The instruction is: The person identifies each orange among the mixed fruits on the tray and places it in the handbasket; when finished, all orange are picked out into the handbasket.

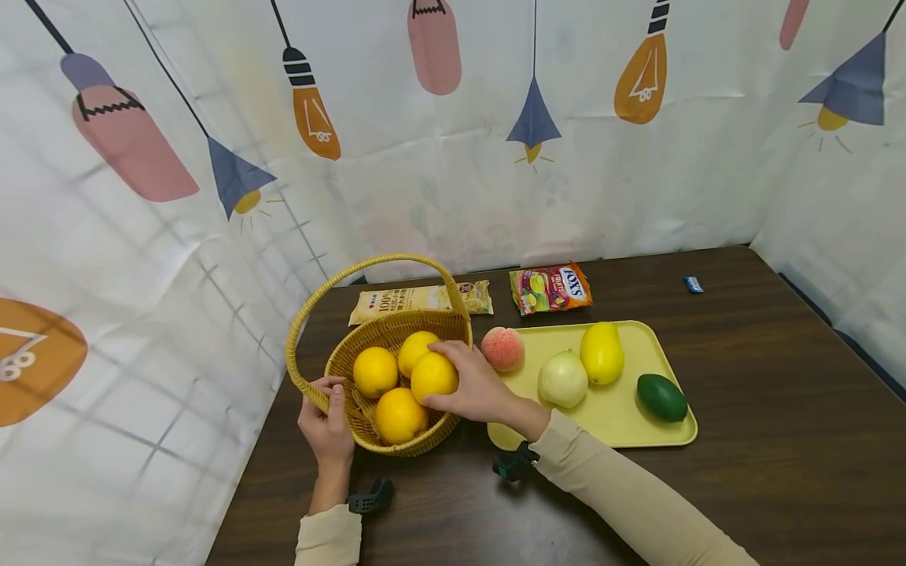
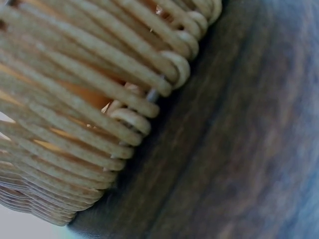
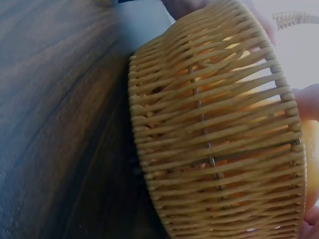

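A wicker basket (image 1: 425,448) with a tall arched handle (image 1: 375,260) stands on the table, holding several round yellow-orange oranges (image 1: 400,417). My left hand (image 1: 327,424) grips the basket's left side where the handle meets the rim, thumb on the inside. Over the basket's right part, my right hand (image 1: 476,385) holds one orange (image 1: 434,376) between thumb and fingers. Woven strands of the basket (image 2: 84,74) fill much of the left wrist view. In the right wrist view the basket wall (image 3: 214,124) hides most of the right hand.
Right of the basket lies a yellow tray (image 1: 623,436) with a peach (image 1: 503,349) at its left edge, a pale green round fruit (image 1: 563,379), a yellow papaya-like fruit (image 1: 602,353) and a dark green avocado (image 1: 661,398). Behind are two snack bags (image 1: 550,288) and a small blue packet (image 1: 694,284).
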Demonstrator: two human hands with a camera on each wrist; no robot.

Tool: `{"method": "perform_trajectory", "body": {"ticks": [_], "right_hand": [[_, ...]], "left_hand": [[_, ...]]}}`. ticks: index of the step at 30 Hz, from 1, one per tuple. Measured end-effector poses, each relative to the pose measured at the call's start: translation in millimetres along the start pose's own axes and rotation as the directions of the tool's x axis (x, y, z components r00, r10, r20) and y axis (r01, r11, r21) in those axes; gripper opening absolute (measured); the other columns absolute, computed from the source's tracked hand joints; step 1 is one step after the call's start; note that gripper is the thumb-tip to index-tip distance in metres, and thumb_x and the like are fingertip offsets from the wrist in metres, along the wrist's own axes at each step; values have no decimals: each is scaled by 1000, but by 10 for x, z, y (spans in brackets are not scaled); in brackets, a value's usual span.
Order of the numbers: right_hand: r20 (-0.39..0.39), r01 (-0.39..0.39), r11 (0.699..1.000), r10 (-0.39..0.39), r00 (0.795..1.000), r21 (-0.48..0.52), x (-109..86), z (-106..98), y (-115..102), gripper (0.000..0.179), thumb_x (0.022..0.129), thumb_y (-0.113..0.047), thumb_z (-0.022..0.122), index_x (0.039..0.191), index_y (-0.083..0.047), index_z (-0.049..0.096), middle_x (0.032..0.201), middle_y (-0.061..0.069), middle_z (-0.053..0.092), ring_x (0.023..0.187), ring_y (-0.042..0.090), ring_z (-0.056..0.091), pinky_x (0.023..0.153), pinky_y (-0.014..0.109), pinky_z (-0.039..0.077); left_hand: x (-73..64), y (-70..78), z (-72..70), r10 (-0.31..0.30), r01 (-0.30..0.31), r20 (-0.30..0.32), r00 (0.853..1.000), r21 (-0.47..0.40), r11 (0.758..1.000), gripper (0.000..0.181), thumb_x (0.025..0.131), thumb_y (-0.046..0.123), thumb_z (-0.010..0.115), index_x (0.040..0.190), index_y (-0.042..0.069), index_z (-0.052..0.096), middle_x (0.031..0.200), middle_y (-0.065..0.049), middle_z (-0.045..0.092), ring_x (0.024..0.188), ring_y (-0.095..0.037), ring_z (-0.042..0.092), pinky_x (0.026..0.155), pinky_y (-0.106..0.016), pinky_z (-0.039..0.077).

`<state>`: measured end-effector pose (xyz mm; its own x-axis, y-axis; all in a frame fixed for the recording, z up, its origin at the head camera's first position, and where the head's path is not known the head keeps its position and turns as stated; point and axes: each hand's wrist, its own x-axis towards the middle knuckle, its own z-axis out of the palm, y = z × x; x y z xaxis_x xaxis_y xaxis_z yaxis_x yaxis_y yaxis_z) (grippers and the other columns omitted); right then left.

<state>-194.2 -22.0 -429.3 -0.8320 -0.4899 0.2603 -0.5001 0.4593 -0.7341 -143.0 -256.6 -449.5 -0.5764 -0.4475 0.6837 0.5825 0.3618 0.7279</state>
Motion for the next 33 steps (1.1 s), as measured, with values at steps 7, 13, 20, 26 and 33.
{"method": "perform_trajectory", "body": {"ticks": [7, 13, 20, 26, 33], "right_hand": [[26, 36, 998, -35, 999, -53, 3, -2, 22, 77, 76, -42, 80, 141, -15, 49, 140, 5, 50, 125, 24, 48, 105, 47, 35], [62, 52, 995, -46, 997, -87, -27, -28, 22, 76, 77, -40, 79, 141, -13, 49, 142, 7, 49, 128, 27, 46, 107, 48, 33], [33, 53, 994, -57, 998, 96, -126, -97, 78, 66, 84, -33, 76, 141, -10, 50, 144, 6, 48, 132, 24, 45, 107, 44, 38], [36, 38, 981, -46, 998, 188, -306, -261, 117, 58, 90, -33, 69, 142, -14, 50, 147, 2, 47, 137, 20, 41, 108, 47, 36], [57, 17, 991, -25, 998, 132, -528, -927, 227, 55, 90, -28, 70, 140, -11, 52, 143, 4, 51, 132, 28, 46, 106, 51, 37]], "left_hand": [[-5, -10, 13, 3, -3, -1, 1000, -14, 1000, 19, 89, -6, 52, 75, -16, 46, 86, -35, 56, 67, -14, 51, 63, -24, 36], [-12, -22, 34, -5, 5, 2, 1000, -25, 1000, 20, 89, -6, 53, 75, -17, 46, 86, -22, 61, 68, -18, 52, 63, -25, 36], [-31, -24, 60, -11, 12, 2, 1000, -33, 999, 19, 90, -6, 52, 76, -17, 45, 87, -39, 53, 69, -17, 53, 64, -24, 37], [-55, 91, 40, -84, 85, -48, 995, 13, 996, 16, 88, -5, 54, 84, -19, 50, 95, -35, 57, 80, -22, 56, 73, -23, 41], [19, 683, 228, 5, 6, -373, 928, 28, 1000, 46, 80, -5, 54, 124, -10, 46, 129, -19, 46, 122, -27, 42, 105, -33, 28]]}}
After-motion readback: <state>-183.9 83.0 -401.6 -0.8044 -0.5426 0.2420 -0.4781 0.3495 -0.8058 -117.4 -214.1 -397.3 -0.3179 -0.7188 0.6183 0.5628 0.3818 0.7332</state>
